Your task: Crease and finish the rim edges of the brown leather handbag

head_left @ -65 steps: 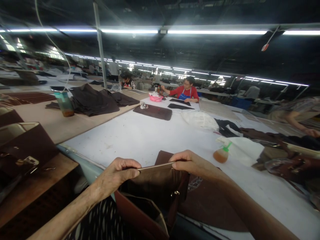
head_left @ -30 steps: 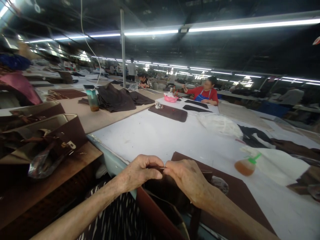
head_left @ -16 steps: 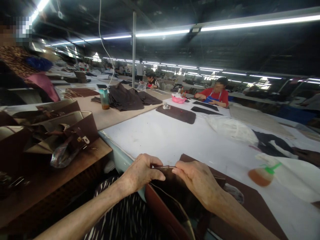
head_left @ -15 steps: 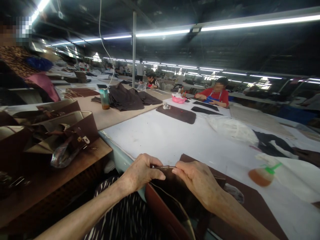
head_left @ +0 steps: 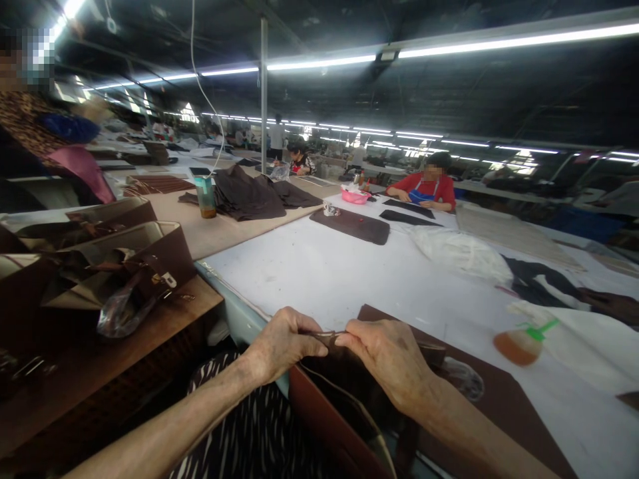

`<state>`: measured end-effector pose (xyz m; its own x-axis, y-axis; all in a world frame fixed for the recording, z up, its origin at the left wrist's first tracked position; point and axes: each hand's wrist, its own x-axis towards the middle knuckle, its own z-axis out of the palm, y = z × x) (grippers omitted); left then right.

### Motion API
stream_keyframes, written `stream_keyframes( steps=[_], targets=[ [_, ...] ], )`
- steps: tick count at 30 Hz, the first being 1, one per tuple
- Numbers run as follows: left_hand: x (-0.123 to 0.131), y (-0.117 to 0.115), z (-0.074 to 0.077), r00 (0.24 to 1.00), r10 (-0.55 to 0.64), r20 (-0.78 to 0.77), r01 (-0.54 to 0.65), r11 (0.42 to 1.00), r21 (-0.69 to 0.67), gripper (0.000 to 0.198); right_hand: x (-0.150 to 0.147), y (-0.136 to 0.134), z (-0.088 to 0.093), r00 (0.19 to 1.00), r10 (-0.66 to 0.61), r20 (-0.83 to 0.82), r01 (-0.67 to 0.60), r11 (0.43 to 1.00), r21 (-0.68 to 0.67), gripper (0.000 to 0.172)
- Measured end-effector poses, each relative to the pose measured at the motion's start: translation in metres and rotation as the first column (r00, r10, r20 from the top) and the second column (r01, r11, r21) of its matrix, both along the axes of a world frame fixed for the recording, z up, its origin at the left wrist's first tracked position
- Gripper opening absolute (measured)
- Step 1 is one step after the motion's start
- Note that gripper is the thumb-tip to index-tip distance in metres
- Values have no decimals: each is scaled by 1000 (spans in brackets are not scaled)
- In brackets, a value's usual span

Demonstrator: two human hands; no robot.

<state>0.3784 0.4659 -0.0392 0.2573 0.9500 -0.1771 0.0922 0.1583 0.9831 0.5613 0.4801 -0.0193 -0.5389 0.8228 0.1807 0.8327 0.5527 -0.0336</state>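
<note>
A brown leather bag [head_left: 319,416] stands open-topped between my forearms, its dark inside facing up. My left hand [head_left: 285,346] pinches the far top edge of the bag between thumb and fingers. Close beside it, my right hand [head_left: 387,352] pinches the same edge, thumb tip almost meeting the left thumb. The pinched rim shows as a thin line between the two hands. Under my right forearm lies a flat brown leather sheet [head_left: 499,399], with a crumpled clear plastic wrap [head_left: 464,379] on it.
Finished-looking brown bags [head_left: 172,249] crowd a wooden surface [head_left: 200,303] at left. On the white table [head_left: 279,266] are a glue bottle with a green spout [head_left: 519,344], a dark leather piece [head_left: 352,226] and a pink basket [head_left: 355,194]. A co-worker in red [head_left: 424,183] sits across.
My right thumb and fingers have shifted slightly left along the rim, closer to my left hand. Both hands keep their pinch, and the view has turned a little.
</note>
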Motion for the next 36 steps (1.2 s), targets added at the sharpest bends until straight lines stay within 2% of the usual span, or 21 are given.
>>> stream_keyframes(
  steps=[4, 7, 8, 10, 13, 15, 17, 20, 22, 25, 27, 31, 34, 36],
  targets=[
    [1, 0, 1, 1000, -11, -18, 11, 999, 31, 13, -4, 0, -3, 999, -10, 31, 8, 998, 62, 37],
    [0, 1, 0, 998, -27, -58, 32, 997, 76, 13, -6, 0, 1, 995, 97, 22, -99, 993, 58, 18],
    [0, 0, 0, 996, -35, -78, 42, 995, 91, 14, -6, 0, 3, 988, 156, 6, -156, 987, 34, 13],
    [-1, 0, -1, 991, -52, -121, 66, 991, 113, 16, -6, 0, 6, 973, 226, -44, -228, 973, -38, 18],
    [-3, -1, -1, 982, -71, -177, 98, 984, 147, 19, -5, -1, 8, 975, 190, -112, -204, 971, -127, 32],
    [-4, -1, 0, 973, -71, -220, 114, 975, 191, 18, -4, -2, 9, 983, 145, -116, -160, 979, -130, 35],
    [-4, 1, 0, 963, -56, -264, 120, 965, 234, 16, -5, -3, 12, 989, 113, -100, -127, 981, -145, 29],
    [-2, 3, 3, 949, -10, -316, 109, 948, 299, 9, -8, -3, 21, 985, 124, -117, -150, 958, -244, 6],
    [-2, 3, 5, 934, 45, -354, 88, 933, 350, 13, -12, -2, 29, 976, 162, -145, -201, 926, -320, 17],
    [-4, 0, 9, 910, 119, -398, 58, 912, 405, 28, -19, 2, 37, 964, 230, -136, -266, 878, -399, 13],
    [-9, -4, 11, 911, 117, -396, 68, 903, 424, 34, -24, 5, 40, 955, 272, -117, -295, 848, -440, 14],
    [-19, -10, 12, 925, 40, -378, 157, 865, 476, 40, -32, 6, 38, 943, 310, -117, -326, 803, -498, 15],
    [-23, -9, 13, 949, 6, -316, 167, 839, 517, 33, -30, 2, 35, 947, 310, -81, -311, 832, -459, 9],
    [-21, -10, 15, 968, 57, -244, 93, 822, 562, 27, -24, 0, 37, 958, 282, -47, -276, 868, -413, 10]
  ],
)
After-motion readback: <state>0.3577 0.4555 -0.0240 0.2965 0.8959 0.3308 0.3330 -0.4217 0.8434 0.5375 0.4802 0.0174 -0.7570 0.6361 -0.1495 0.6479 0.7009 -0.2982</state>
